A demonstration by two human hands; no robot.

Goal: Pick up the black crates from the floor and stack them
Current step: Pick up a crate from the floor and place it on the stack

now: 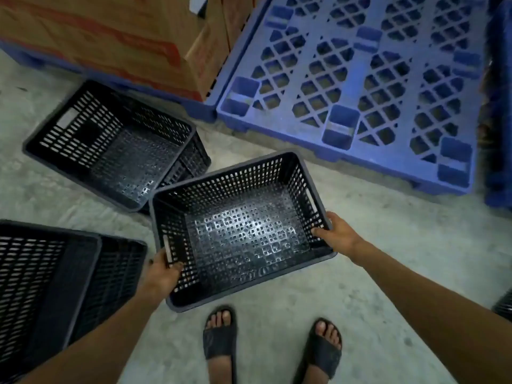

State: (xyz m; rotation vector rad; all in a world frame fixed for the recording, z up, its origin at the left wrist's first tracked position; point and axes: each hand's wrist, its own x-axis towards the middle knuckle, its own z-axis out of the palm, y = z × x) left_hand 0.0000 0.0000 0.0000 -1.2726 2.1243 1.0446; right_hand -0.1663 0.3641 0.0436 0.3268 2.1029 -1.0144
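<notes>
A black perforated crate (243,231) sits in the middle of the view, open side up, held by both short ends. My left hand (163,270) grips its left rim near the handle slot. My right hand (336,234) grips the right rim. Whether the crate rests on the floor or is lifted, I cannot tell. A second black crate (110,145) lies on the concrete floor behind and to the left, seemingly nested on another crate. At the lower left, a stack of black crates (50,278) stands close to me, partly cut off by the frame edge.
A blue plastic pallet (374,87) lies on the floor at the back right. Brown cardboard boxes (116,37) stand on another blue pallet at the back left. My feet in dark sandals (221,336) stand just below the held crate. Another dark object (504,306) peeks in at the right edge.
</notes>
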